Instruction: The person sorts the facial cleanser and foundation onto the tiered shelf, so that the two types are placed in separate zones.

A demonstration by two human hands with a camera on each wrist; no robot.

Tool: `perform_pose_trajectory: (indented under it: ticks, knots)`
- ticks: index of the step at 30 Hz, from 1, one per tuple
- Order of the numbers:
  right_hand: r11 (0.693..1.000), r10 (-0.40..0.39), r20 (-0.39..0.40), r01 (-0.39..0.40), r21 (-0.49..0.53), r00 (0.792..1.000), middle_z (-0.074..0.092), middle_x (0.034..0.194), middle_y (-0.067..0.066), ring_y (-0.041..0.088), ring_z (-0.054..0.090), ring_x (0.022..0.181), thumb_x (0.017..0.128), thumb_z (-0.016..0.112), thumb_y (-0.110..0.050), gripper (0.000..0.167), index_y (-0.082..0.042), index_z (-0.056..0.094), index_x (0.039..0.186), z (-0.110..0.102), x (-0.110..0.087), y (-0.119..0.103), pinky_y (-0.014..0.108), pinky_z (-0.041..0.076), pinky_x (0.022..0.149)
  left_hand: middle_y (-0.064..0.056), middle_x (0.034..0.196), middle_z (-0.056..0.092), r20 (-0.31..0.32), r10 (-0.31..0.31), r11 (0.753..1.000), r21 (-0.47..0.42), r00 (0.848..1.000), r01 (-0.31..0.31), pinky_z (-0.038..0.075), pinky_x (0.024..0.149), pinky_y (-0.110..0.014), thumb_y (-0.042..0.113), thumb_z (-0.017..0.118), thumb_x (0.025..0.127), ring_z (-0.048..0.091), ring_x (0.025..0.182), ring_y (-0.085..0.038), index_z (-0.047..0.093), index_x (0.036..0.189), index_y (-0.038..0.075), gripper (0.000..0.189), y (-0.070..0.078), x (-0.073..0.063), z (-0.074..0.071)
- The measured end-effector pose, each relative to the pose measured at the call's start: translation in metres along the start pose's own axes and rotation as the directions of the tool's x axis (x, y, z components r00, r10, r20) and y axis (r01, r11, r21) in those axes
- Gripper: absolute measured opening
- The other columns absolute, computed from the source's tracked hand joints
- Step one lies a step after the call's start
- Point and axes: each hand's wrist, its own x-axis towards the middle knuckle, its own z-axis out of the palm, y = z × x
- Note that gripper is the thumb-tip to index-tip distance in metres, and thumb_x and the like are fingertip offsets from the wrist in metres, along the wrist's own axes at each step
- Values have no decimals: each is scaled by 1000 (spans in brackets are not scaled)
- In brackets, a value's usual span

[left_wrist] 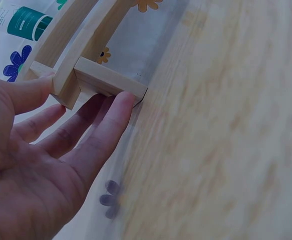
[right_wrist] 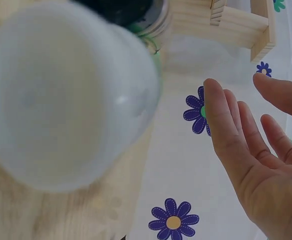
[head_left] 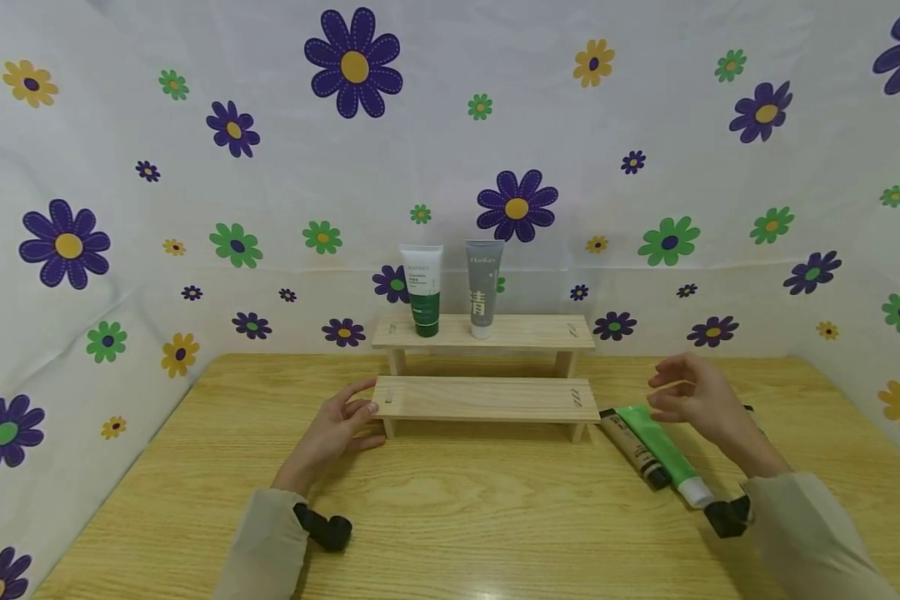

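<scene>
A two-tier wooden display stand [head_left: 487, 398] stands mid-table. My left hand [head_left: 341, 429] holds the left end of its lower step; in the left wrist view the thumb is at the board's end and the fingers lie against the leg [left_wrist: 105, 80]. On the upper step stand a white-and-green tube [head_left: 424, 292] and a grey tube [head_left: 483, 287], both cap down. My right hand [head_left: 693, 400] is raised over the table at right, fingers loosely bent, holding nothing. Below it lie a green tube [head_left: 663, 450] with a white cap [right_wrist: 50, 100] and a beige tube [head_left: 633, 446] with a black cap.
Behind the right wrist a dark end of another item [head_left: 748, 409] shows, mostly hidden. A white flower-print cloth [head_left: 435, 158] encloses the back and sides of the wooden table [head_left: 435, 517]. A black wrist camera [head_left: 326, 529] sits on the left sleeve.
</scene>
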Motion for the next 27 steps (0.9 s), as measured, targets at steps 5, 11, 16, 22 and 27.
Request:
perform_pose_trajectory:
  ticks: [5,11,16,22,27]
  knots:
    - [1000,12,19,-12,-13,1000,52,117,39,11,63,88,93,60,15,45,23,37,130,-2,-4,4,31,63,72,-35,142,43,0,0,1000,2,1000,0,57,93,-48,2,41,109,48,129,-49,26,158,2,51,-1,0,-1]
    - [999,26,38,-25,-28,999,53,115,38,19,65,89,91,62,16,47,22,36,130,-5,-6,10,33,64,71,-35,142,44,1,-1,1000,-1,1000,1,57,92,-47,3,41,109,50,128,-49,26,158,2,51,-2,0,-1]
    - [997,48,52,-45,-60,998,55,112,36,27,65,90,90,61,16,45,22,38,128,-8,-8,15,34,64,69,-34,140,46,-4,0,1000,-1,1000,0,58,92,-47,2,41,109,52,126,-48,26,158,1,51,-2,1,-1]
    - [994,59,76,-52,-96,995,56,108,33,29,65,90,91,61,16,43,21,38,127,-11,-10,20,34,64,67,-33,138,47,-6,0,1000,-2,1000,-1,58,92,-47,2,41,109,52,126,-47,26,158,1,51,-2,2,-2]
    - [988,97,110,-82,-130,989,58,107,31,30,65,89,90,62,14,43,22,39,126,-14,-9,21,33,63,66,-33,139,46,-5,2,1000,-1,1000,-2,58,92,-47,3,41,109,51,127,-48,26,158,2,51,-2,2,-3]
